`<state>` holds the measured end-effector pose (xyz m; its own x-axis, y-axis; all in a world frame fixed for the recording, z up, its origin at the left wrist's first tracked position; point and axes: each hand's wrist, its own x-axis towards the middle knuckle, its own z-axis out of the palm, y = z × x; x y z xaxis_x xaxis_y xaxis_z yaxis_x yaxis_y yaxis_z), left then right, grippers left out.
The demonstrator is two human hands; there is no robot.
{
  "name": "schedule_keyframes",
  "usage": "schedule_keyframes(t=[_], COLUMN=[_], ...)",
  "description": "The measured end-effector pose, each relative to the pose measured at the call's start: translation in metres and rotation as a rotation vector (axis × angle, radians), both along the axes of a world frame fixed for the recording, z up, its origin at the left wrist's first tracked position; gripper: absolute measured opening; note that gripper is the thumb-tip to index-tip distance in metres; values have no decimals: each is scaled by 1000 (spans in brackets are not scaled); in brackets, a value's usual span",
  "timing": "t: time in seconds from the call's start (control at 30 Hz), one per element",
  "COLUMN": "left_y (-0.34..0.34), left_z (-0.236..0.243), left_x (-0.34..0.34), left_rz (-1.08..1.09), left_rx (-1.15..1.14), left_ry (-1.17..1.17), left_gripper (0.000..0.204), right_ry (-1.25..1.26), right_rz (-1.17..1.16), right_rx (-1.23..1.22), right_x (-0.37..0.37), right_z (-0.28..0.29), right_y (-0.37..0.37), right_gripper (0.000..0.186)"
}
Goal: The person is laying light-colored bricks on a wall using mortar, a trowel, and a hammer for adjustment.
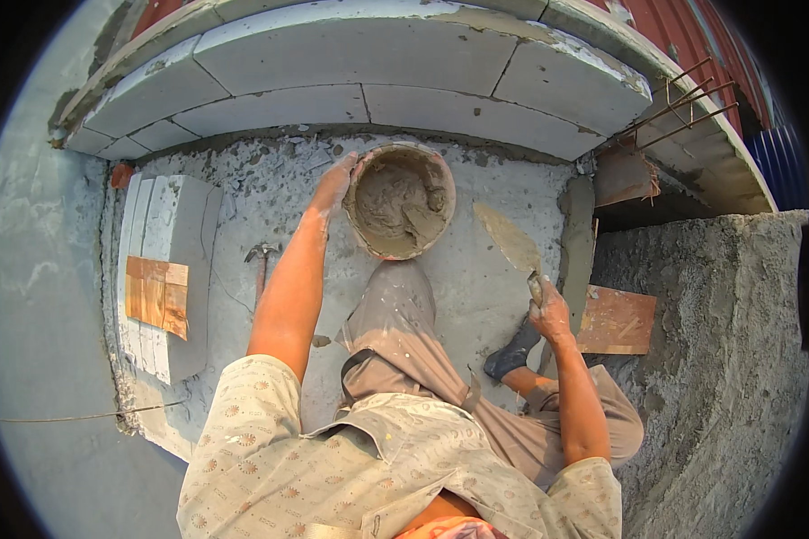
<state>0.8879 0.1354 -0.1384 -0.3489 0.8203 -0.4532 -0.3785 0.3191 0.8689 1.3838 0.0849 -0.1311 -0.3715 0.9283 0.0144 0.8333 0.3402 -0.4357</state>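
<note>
Near the block wall (351, 56), a mortar bucket (450, 190) is sitting; my left hand (337, 182) is touching its L rim, can't tell if fingers are gripping. To its R, my right hand (549, 310) is gripping a trowel (510, 238), fingers wrapped round handle, blade pointing up-L.

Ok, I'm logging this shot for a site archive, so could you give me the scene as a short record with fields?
Left hand: left hand at the rim of the bucket; grip unclear
Right hand: right hand holding a trowel by its handle
Bucket contents: grey-brown mortar
Ahead: wall of pale blocks
Left side: hammer; stacked blocks bearing a wooden board
Right side: reddish board
</note>
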Motion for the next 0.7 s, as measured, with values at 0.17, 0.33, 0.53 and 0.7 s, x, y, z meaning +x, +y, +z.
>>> schedule_keyframes(t=[0.17,0.33,0.53,0.7], left_y=[4,19,28,44], left_z=[9,27,21,28], left_x=[17,61,69,100], left_rz=[-263,-334,-388,-497], left_rx=[59,53,-28,12], left_ry=[256,437,620,631], left_gripper=[47,43,46,46], right_ry=[-105,-340,-203,320], right_rz=[148,236,114,-94], right_rx=[-348,-414,-1067,-1481], right_x=[-76,-104,-168,-117], right_z=[89,52,93,52], right_y=[41,32,23,39], right_gripper=[43,35,32,39])
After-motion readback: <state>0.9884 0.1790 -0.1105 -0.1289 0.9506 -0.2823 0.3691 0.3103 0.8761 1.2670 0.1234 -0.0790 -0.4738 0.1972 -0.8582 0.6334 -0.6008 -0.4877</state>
